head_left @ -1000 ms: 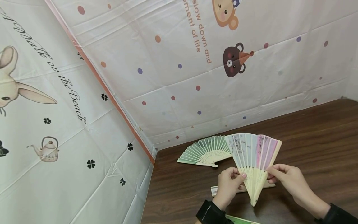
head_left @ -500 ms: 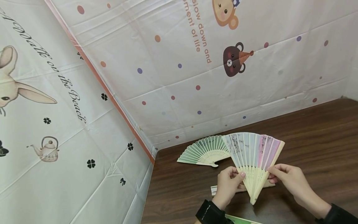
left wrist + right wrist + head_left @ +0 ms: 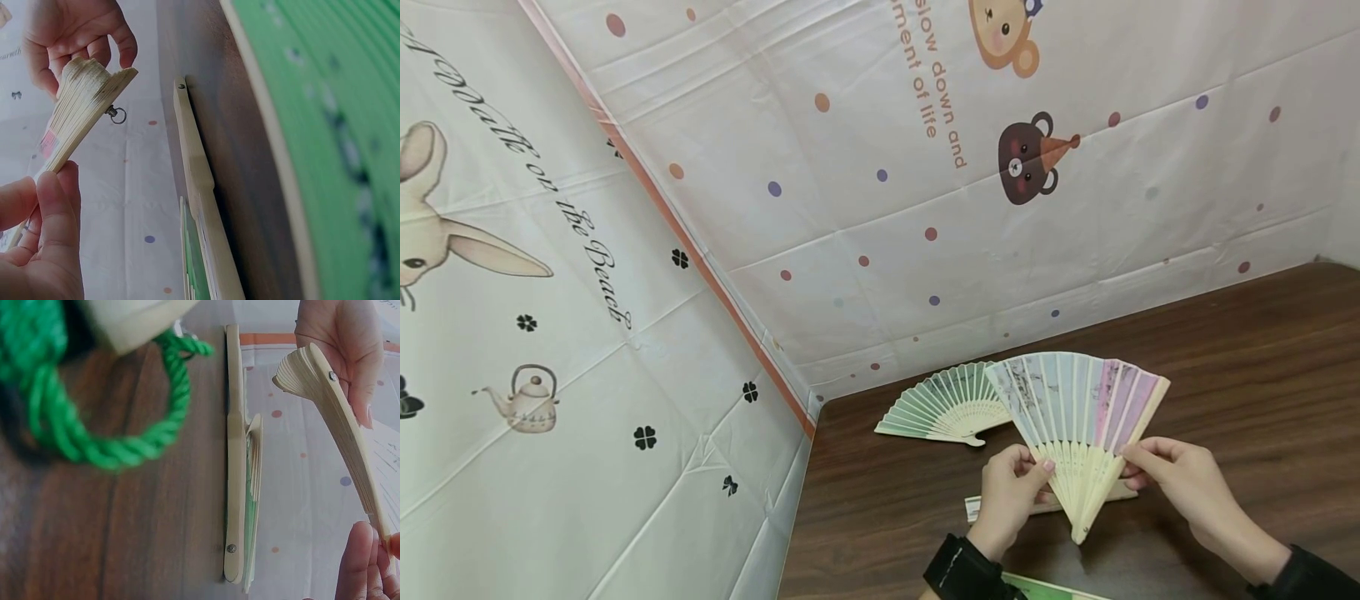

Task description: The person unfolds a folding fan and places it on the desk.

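A partly spread folding fan (image 3: 1075, 417), with pale blue and pink-purple fabric on cream ribs, is held up between both hands. My left hand (image 3: 1009, 492) pinches its left-hand ribs between thumb and fingers. On the other side, my right hand (image 3: 1176, 479) grips the right outer stick. The fan's pivot points down toward me. Seen edge-on in the left wrist view, the fan's ribs (image 3: 81, 112) are stacked, and a small metal ring hangs at the pivot. Beneath the hands lies a closed wooden fan (image 3: 1123, 492), partly hidden by them.
A green spread fan (image 3: 940, 408) lies at the back left, near the wall cloth (image 3: 880, 317). Another green fan (image 3: 1045, 588) is cut off at the bottom edge. A green cord (image 3: 178, 394) looms close in the right wrist view. The brown table (image 3: 1262, 375) extends right.
The held fan has spread wider: its left edge has moved left and its right edge slightly right, showing more blue panels. Both hands keep their hold and have barely moved.
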`<action>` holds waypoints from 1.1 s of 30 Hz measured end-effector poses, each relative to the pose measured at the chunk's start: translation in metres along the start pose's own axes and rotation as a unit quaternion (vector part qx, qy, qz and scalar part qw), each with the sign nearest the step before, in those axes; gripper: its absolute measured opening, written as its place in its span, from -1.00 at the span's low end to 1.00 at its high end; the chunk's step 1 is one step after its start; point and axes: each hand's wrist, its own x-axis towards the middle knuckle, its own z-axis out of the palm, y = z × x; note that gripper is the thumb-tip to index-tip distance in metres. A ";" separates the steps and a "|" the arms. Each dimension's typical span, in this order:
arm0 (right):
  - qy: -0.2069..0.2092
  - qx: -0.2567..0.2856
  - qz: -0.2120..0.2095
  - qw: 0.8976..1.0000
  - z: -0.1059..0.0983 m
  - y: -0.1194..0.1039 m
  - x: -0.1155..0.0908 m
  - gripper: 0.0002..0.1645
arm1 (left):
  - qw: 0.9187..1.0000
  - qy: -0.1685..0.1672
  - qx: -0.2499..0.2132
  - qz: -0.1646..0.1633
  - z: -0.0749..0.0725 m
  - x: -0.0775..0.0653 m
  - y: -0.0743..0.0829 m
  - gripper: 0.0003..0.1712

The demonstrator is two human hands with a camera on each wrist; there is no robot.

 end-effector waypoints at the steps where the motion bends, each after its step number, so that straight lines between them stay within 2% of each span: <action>1: 0.002 0.000 -0.001 1.000 0.000 0.004 0.002 -0.45 | 1.000 0.000 -0.002 -0.001 0.000 0.000 0.000 -0.88; 6: 0.012 0.004 0.000 1.000 0.001 0.008 0.004 -0.43 | 1.000 0.001 -0.007 -0.002 0.001 0.000 -0.002 -0.88; 12: -0.004 0.008 0.016 1.000 -0.001 0.003 0.001 -0.49 | 1.000 0.001 -0.011 -0.003 0.000 0.000 -0.003 -0.87; 18: 0.023 0.014 0.009 1.000 0.001 0.021 0.009 -0.45 | 1.000 0.005 -0.015 0.000 -0.001 0.000 -0.004 -0.84; 26: 0.024 0.019 0.013 0.999 0.001 0.019 0.008 -0.43 | 1.000 0.007 -0.020 -0.003 -0.001 0.000 -0.003 -0.83; 33: 0.024 0.008 0.012 1.000 0.001 0.032 0.014 -0.44 | 0.999 0.005 -0.030 -0.012 -0.002 0.000 -0.002 -0.83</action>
